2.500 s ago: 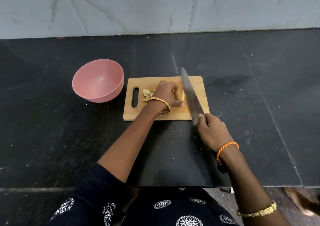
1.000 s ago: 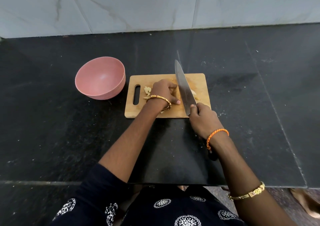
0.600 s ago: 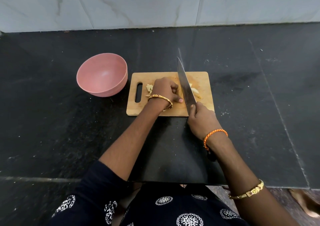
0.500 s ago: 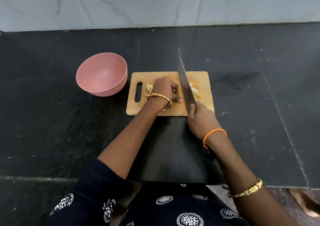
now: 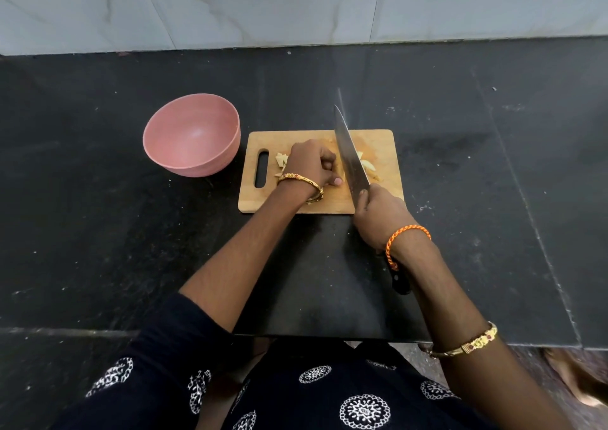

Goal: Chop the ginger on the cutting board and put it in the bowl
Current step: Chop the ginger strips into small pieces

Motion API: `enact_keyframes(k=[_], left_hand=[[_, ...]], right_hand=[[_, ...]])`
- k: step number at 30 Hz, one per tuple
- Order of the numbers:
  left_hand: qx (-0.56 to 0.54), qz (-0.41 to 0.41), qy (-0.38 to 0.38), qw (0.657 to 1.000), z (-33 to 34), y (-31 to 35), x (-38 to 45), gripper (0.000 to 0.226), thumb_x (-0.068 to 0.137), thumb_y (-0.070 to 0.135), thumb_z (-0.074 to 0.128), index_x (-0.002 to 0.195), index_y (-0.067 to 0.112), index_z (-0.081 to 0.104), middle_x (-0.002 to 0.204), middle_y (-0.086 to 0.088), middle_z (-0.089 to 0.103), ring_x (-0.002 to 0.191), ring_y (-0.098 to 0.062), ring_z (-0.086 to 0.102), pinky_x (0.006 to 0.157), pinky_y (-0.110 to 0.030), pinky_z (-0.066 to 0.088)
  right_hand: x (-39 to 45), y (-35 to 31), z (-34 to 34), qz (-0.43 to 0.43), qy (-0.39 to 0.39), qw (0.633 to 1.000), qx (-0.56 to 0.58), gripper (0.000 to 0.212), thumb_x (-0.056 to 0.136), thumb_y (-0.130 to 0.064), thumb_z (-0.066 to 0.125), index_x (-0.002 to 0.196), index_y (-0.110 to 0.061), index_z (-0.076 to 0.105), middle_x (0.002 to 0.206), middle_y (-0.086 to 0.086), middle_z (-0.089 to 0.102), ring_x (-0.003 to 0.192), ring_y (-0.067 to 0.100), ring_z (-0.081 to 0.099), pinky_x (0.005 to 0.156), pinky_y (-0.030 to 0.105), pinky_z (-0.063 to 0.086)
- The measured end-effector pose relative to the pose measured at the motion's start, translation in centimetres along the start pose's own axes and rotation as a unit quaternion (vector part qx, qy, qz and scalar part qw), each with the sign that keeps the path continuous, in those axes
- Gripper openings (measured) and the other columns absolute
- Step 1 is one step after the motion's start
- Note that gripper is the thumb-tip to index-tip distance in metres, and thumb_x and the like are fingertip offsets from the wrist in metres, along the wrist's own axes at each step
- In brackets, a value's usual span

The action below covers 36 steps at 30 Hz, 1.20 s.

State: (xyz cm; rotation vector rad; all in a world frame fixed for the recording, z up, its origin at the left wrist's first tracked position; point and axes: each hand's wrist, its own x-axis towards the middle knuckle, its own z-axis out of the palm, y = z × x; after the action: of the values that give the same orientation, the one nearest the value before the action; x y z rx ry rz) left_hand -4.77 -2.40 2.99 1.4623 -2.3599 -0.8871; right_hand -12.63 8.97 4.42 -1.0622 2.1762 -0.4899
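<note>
With the left hand (image 5: 311,166) curled shut over the ginger (image 5: 367,165) to pin it on the cutting board (image 5: 378,141), right hand (image 5: 381,215) wrapped tight round the knife (image 5: 350,158), slicing beside the knuckles; pink bowl (image 5: 192,135) waiting empty alongside.

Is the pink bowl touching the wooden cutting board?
Apart. The head view shows a strip of dark counter between the pink bowl and the cutting board's handle end.
</note>
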Motion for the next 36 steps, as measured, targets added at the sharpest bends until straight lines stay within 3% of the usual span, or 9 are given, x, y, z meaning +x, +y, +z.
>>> enact_keyframes(k=[5, 9, 13, 16, 20, 24, 36], left_hand=[[-0.017, 0.012, 0.005, 1.0, 0.1, -0.2, -0.2, 0.05, 0.072, 0.01, 0.078, 0.119, 0.008, 0.062, 0.09, -0.008, 0.071, 0.08, -0.015, 0.06, 0.085, -0.025, 0.051], [-0.023, 0.006, -0.004, 1.0, -0.1, -0.1, -0.2, 0.045, 0.075, 0.01, 0.076, 0.118, 0.007, 0.063, 0.087, -0.006, 0.069, 0.076, -0.011, 0.056, 0.08, -0.02, 0.048], [-0.028, 0.0, -0.022, 0.999, -0.2, 0.0, -0.3, 0.045, 0.073, 0.01, 0.077, 0.115, 0.004, 0.064, 0.095, -0.009, 0.07, 0.078, -0.013, 0.055, 0.083, -0.026, 0.049], [-0.025, 0.0, -0.032, 0.999, -0.3, 0.0, -0.1, 0.047, 0.071, 0.011, 0.079, 0.114, 0.003, 0.064, 0.094, -0.01, 0.069, 0.08, -0.014, 0.054, 0.085, -0.029, 0.05], [-0.044, -0.007, -0.032, 0.998, -0.2, -0.3, 0.0, 0.052, 0.069, 0.012, 0.08, 0.118, 0.005, 0.062, 0.097, -0.01, 0.069, 0.079, -0.013, 0.055, 0.08, -0.024, 0.046], [-0.036, -0.009, -0.033, 0.999, -0.1, -0.4, 0.2, 0.056, 0.069, 0.014, 0.08, 0.121, 0.006, 0.06, 0.099, -0.008, 0.069, 0.082, -0.012, 0.056, 0.08, -0.022, 0.045], [-0.048, -0.007, -0.025, 0.999, 0.0, -0.7, 0.3, 0.053, 0.068, 0.015, 0.081, 0.116, 0.004, 0.063, 0.097, -0.01, 0.071, 0.082, -0.013, 0.06, 0.084, -0.024, 0.049]], right_hand=[[-1.5, 0.7, 0.7, 0.025, -0.025, 0.999, -0.028, 0.032, 0.101, -0.027, 0.03, 0.115, -0.006, 0.049, 0.115, 0.021, 0.054, 0.089, 0.028, 0.049, 0.077, 0.032, 0.039], [-3.1, 1.2, 0.5, 0.038, -0.041, 0.998, -0.037, 0.031, 0.101, -0.028, 0.031, 0.116, -0.007, 0.049, 0.109, 0.018, 0.054, 0.091, 0.029, 0.053, 0.08, 0.037, 0.045], [-5.9, 2.7, -0.8, 0.042, -0.062, 0.996, -0.038, 0.028, 0.101, -0.032, 0.028, 0.094, -0.014, 0.048, 0.092, 0.013, 0.054, 0.078, 0.029, 0.056, 0.074, 0.039, 0.05], [-7.1, 2.9, -1.5, 0.02, -0.009, 1.0, 0.014, 0.033, 0.1, -0.032, 0.029, 0.076, -0.015, 0.044, 0.079, 0.01, 0.056, 0.063, 0.023, 0.051, 0.062, 0.034, 0.044], [-4.9, 1.7, -1.2, -0.004, 0.041, 0.999, 0.03, 0.036, 0.101, -0.029, 0.028, 0.068, -0.018, 0.037, 0.076, 0.009, 0.05, 0.071, 0.022, 0.045, 0.066, 0.031, 0.032], [-2.6, 1.1, -0.1, 0.012, 0.031, 0.999, 0.031, 0.032, 0.101, -0.029, 0.028, 0.078, -0.013, 0.044, 0.085, 0.012, 0.05, 0.084, 0.029, 0.048, 0.073, 0.032, 0.035], [-1.4, 0.3, 1.6, 0.011, 0.042, 0.999, -0.006, 0.03, 0.101, -0.031, 0.028, 0.1, -0.009, 0.049, 0.089, 0.013, 0.054, 0.088, 0.032, 0.057, 0.079, 0.041, 0.049]])
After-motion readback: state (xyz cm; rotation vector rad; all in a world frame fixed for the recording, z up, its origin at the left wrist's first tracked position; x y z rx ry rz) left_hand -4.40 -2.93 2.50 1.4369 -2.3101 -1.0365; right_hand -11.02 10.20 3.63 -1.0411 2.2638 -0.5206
